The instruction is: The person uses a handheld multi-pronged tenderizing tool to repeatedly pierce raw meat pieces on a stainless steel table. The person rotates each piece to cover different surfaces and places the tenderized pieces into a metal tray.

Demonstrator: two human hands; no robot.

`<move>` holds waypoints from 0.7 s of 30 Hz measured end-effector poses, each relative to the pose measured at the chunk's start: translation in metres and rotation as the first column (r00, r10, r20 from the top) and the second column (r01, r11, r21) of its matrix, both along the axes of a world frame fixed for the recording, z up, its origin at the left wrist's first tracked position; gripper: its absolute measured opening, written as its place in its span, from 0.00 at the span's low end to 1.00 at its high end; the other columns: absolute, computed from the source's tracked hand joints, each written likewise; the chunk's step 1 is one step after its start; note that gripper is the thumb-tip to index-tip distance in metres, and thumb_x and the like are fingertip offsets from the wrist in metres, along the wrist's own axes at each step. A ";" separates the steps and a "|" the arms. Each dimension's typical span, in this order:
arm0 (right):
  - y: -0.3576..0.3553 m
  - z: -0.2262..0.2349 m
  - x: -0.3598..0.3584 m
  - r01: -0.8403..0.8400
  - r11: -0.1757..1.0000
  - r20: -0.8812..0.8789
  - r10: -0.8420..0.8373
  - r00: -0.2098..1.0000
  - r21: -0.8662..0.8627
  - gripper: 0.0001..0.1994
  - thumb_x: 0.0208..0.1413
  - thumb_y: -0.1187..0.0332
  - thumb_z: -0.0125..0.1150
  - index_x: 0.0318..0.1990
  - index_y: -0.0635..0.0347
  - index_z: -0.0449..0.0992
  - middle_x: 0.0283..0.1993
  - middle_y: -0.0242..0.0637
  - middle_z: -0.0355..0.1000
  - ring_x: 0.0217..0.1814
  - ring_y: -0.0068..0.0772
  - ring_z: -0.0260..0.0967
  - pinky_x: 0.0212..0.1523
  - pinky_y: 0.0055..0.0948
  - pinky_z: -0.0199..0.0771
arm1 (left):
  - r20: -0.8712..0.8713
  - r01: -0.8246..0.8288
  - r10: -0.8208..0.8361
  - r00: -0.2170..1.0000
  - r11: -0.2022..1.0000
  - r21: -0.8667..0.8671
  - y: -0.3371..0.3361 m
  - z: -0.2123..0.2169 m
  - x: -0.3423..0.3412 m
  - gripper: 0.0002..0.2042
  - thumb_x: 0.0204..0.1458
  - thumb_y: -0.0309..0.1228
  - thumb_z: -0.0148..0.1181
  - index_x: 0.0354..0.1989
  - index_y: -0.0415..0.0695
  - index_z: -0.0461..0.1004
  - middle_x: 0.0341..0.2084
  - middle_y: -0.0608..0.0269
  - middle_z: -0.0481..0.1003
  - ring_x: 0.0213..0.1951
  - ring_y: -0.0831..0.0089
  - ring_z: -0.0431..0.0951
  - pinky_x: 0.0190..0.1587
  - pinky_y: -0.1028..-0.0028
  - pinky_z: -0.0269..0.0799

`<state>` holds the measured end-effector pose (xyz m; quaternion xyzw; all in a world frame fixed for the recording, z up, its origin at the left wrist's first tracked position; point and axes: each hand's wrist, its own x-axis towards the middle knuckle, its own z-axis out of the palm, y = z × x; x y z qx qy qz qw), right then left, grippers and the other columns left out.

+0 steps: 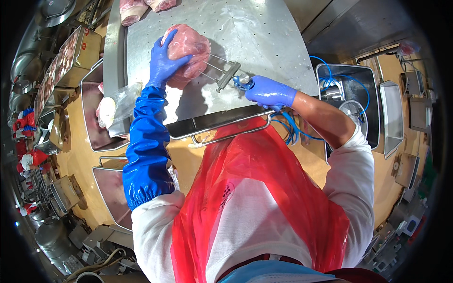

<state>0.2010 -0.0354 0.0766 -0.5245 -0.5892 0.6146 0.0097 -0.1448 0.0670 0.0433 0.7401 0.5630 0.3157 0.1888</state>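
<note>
Plainly, both blue-gloved hands are at work over the perforated metal desk (255, 40), whose near edge faces the person. The piece of raw meat (196, 45), pink and rounded, lies on the desk closer to its left edge than to its right. The left hand (166, 61) is spread against the meat on the side toward the desk's left edge, its fingers splayed and its thumb reaching across the surface; it presses rather than clenches. The right hand (271, 92), just above the near edge, is closed around the blue handle of a multi-needle injector (230, 76), whose steel crossbar is turned toward the meat. Thin needles (216, 69) run from that bar to the meat's right side; how deep their tips sit cannot be told. More pieces of meat (133, 12) rest farther off along the left edge, partly cut off by the view. At the near left corner hangs clear plastic (126, 103), and a metal rail (231, 137) runs below the near edge. Beyond the right edge stands a deep tub (376, 70) with a blue hose (347, 77) looping over it. A blue sleeve (146, 141) covers the left forearm, and a translucent red apron (264, 165) hangs over the person's white clothing
</note>
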 end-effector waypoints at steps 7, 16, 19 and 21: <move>0.005 0.005 0.002 -0.063 0.998 0.022 0.062 0.998 0.022 0.13 0.58 0.64 0.58 0.26 0.65 0.73 0.20 0.39 0.71 0.17 0.30 0.68 0.19 0.35 0.66 | 0.002 0.013 -0.014 1.000 0.999 0.035 0.002 -0.003 -0.004 0.50 0.36 0.48 0.81 0.72 0.49 0.66 0.64 0.46 0.67 0.66 0.48 0.70 0.71 0.54 0.65; -0.001 0.033 -0.008 -0.063 0.992 0.069 0.056 0.996 0.113 0.13 0.57 0.64 0.58 0.38 0.68 0.77 0.25 0.42 0.75 0.22 0.35 0.74 0.27 0.38 0.76 | 0.154 0.103 -0.109 0.982 0.994 0.044 0.016 -0.012 -0.011 0.47 0.38 0.48 0.79 0.72 0.52 0.67 0.64 0.44 0.68 0.64 0.44 0.71 0.69 0.52 0.66; -0.016 0.061 0.009 -0.035 0.998 0.137 0.027 0.990 0.057 0.16 0.57 0.63 0.59 0.46 0.67 0.77 0.31 0.42 0.78 0.29 0.34 0.77 0.33 0.37 0.77 | 0.355 0.237 -0.213 0.910 0.971 -0.026 0.028 -0.017 -0.022 0.44 0.41 0.42 0.76 0.71 0.43 0.68 0.64 0.47 0.70 0.66 0.54 0.71 0.70 0.58 0.65; -0.051 0.067 0.036 0.006 0.995 0.171 -0.024 0.985 0.104 0.17 0.58 0.65 0.59 0.52 0.65 0.77 0.35 0.41 0.78 0.34 0.32 0.77 0.37 0.35 0.77 | 0.436 0.330 -0.256 0.863 0.939 -0.102 0.034 -0.005 -0.015 0.44 0.42 0.41 0.75 0.70 0.38 0.66 0.64 0.50 0.72 0.66 0.57 0.71 0.71 0.61 0.63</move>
